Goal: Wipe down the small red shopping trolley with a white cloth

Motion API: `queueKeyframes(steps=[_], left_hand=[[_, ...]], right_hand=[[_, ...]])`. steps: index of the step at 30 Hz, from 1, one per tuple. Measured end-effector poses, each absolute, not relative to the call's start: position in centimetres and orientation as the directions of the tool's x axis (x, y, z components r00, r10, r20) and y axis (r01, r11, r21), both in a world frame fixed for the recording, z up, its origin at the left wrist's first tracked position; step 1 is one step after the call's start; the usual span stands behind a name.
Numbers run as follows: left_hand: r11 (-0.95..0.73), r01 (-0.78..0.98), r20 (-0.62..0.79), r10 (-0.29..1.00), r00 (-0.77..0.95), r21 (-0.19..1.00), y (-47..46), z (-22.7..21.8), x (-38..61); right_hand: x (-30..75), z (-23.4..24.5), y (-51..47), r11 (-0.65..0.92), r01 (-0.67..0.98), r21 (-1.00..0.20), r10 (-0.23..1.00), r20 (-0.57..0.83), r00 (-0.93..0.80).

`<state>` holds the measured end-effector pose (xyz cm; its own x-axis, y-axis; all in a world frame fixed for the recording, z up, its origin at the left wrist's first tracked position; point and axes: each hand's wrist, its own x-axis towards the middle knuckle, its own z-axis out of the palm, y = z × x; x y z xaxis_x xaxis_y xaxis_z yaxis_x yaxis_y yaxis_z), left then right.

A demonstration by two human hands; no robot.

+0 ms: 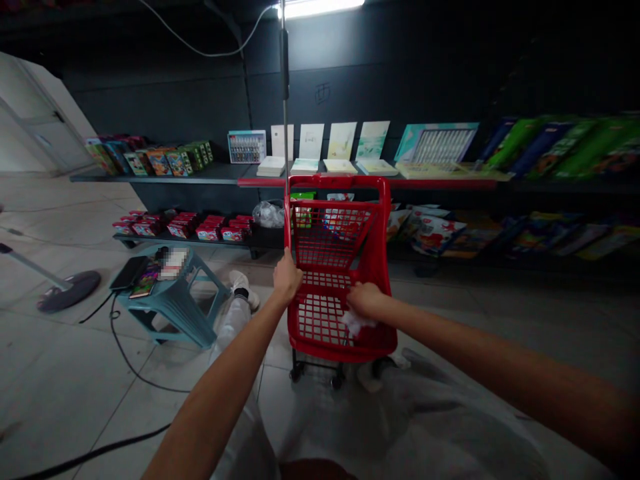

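Observation:
A small red shopping cart (345, 351) stands between my legs, its grid-walled basket facing me. My left hand (287, 277) is closed around the left rim of the cart. Inside the basket, towards its right side, my right hand (367, 300) is closed on a crumpled white tissue (357, 323). The tissue hangs below my fingers against the red grid. My fingertips on that side are partly hidden and a little blurred.
A grey-blue plastic stool (173, 303) on the left carries a black device and small packets. Behind the cart, a dark shelf (200, 175) holds books, boxes and bags. A thin upright pole (285, 113) rises at the cart's left. Black cables (145, 380) cross the floor.

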<state>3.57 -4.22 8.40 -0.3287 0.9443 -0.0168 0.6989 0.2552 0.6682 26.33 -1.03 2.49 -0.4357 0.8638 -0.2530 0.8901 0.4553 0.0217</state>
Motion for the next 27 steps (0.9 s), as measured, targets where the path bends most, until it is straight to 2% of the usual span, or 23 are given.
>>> queueKeyframes(steps=[3,6,8,10,13,16,19,21,23,27], left_hand=[[0.248,0.764,-0.001,0.951,-0.308,0.595,-4.5,8.1,3.1],[0.25,0.792,0.011,0.951,-0.308,0.557,-4.6,7.9,2.6],[0.244,0.795,0.014,0.953,-0.303,0.556,-4.6,7.9,2.2],[0.229,0.789,0.022,0.956,-0.293,0.57,-4.8,8.0,1.9],[0.208,0.783,0.026,0.961,-0.276,0.587,-5.5,8.2,2.0],[0.212,0.792,0.022,0.962,-0.273,0.572,-6.3,8.4,2.4],[0.222,0.803,0.015,0.961,-0.275,0.553,-6.6,8.4,2.7],[0.229,0.805,0.01,0.96,-0.28,0.548,-6.5,8.3,2.8],[0.24,0.796,0.005,0.956,-0.292,0.556,-6.2,8.2,2.6],[0.266,0.764,-0.01,0.947,-0.322,0.588,-6.0,8.2,2.5]], right_hand=[[26.2,6.1,4.1,0.42,0.897,0.141,0.906,-0.133,-0.403],[26.0,9.0,8.8,0.393,0.913,0.113,0.918,0.003,-0.395],[25.7,10.0,10.9,0.323,0.946,0.003,0.932,0.172,-0.319],[24.8,10.0,12.2,0.199,0.956,-0.218,0.933,0.34,-0.116],[22.1,8.8,13.3,0.043,0.878,-0.476,0.891,0.417,0.182],[18.6,6.6,13.7,-0.002,0.84,-0.543,0.853,0.438,0.285],[15.5,4.4,13.8,0.033,0.8,-0.599,0.823,0.471,0.319],[14.2,3.0,13.8,0.095,0.8,-0.592,0.837,0.483,0.258],[13.8,1.6,13.5,0.159,0.837,-0.523,0.88,0.459,0.12],[14.9,-1.2,12.0,0.253,0.937,-0.239,0.95,0.244,-0.194]])
